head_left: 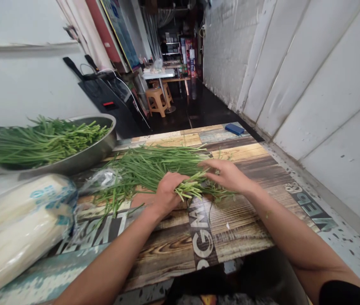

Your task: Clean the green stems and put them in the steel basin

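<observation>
A loose pile of garlic chives lies across the middle of the table, leaf ends to the left and stem ends to the right. My left hand is closed around a bunch of them, whose pale cut stems stick out past the thumb. Just right of that bunch, my right hand reaches in at the stem ends with fingers slightly apart. Its fingertips are partly among the stems. Thin trimmings lie below the right hand.
At the left stands a metal basin heaped with more chives. White goods in clear plastic bags lie in front of it, beside a crumpled clear bag. A blue box sits at the table's far edge. A white wall runs along the right.
</observation>
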`<action>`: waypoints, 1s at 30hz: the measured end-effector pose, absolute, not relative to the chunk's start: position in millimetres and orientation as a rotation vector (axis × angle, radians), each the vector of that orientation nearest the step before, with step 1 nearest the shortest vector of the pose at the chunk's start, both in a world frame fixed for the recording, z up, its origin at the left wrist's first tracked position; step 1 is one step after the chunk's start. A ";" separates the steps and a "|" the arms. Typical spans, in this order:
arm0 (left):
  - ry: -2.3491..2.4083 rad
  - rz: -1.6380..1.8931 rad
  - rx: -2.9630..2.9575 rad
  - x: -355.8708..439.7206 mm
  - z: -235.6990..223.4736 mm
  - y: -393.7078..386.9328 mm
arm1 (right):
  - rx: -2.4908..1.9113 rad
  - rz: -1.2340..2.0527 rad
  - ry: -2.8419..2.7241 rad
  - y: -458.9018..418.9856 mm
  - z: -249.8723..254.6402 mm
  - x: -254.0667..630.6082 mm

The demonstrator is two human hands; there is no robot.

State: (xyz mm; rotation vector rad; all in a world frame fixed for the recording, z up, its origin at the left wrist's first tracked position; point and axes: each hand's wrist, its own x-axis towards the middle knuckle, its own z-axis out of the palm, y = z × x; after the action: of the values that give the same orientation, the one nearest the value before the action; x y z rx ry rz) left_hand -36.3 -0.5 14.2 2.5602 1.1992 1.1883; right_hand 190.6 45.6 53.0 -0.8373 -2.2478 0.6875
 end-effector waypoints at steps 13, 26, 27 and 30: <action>1.218 1.214 2.546 -37.5 11.7 -0.2 | -0.917 0.150 -2.249 63.0 47.3 204.4; 1.225 1.258 2.540 -37.1 15.8 -3.8 | -0.969 1.444 -1.388 49.9 31.5 171.2; 1.234 1.265 2.537 -37.4 15.4 -4.0 | -0.965 1.444 -1.322 50.8 31.7 171.1; 1.264 1.294 2.518 -38.5 12.8 -3.0 | -0.994 1.325 -1.301 56.5 36.2 177.9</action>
State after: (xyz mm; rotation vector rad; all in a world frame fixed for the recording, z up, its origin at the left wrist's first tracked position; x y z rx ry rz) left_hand -38.5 -3.0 12.8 2.5177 1.2637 1.2941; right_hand 177.9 56.5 36.2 -0.9941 -1.3005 1.3245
